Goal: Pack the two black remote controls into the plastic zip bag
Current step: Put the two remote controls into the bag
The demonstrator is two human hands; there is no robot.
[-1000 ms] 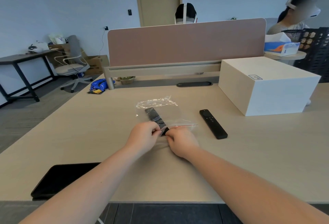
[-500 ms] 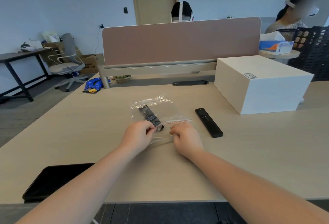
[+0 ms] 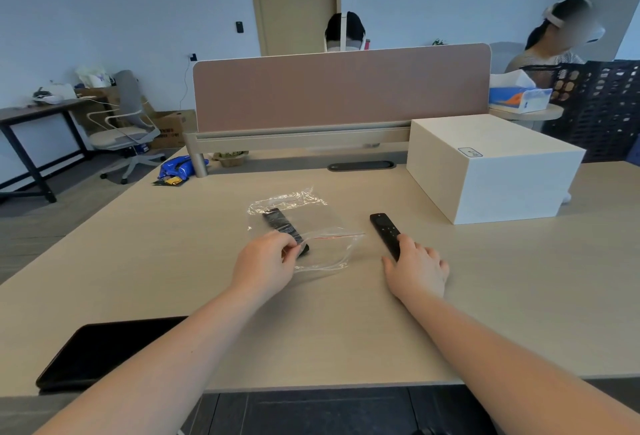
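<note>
Scene: a person's two bare arms reach over a pale wooden desk [image 3: 145, 261], seen from a head camera looking forward and down.
Change: half a second ago the right hand was at the mouth of the bag; it has now moved right, onto the near end of the second remote.
Meaning: one remote looks packed, so the task seems about half done; picking up the second remote is likely the step in hand.
Bag [image 3: 311, 223]: clear, crinkled plastic lying flat on the desk, with a thin red zip line along its right edge; the mouth faces the person and looks loose, not sealed.
First remote [image 3: 282, 225]: slim and black, lying diagonally inside the bag, near end close to the mouth.
Second remote [image 3: 383, 232]: slim, black, buttons up, flat on the desk just right of the bag, outside it.
Left hand [image 3: 265, 263]: fingers curled, pinching the bag's near edge beside the first remote's end.
Right hand [image 3: 417, 266]: palm down, fingers loosely spread over the second remote's near end, touching it; no closed grasp shows.
Nearby: a white box [image 3: 491, 168] sits beyond the second remote; a dark tablet [image 3: 100, 351] lies at the desk's near left edge.
</note>
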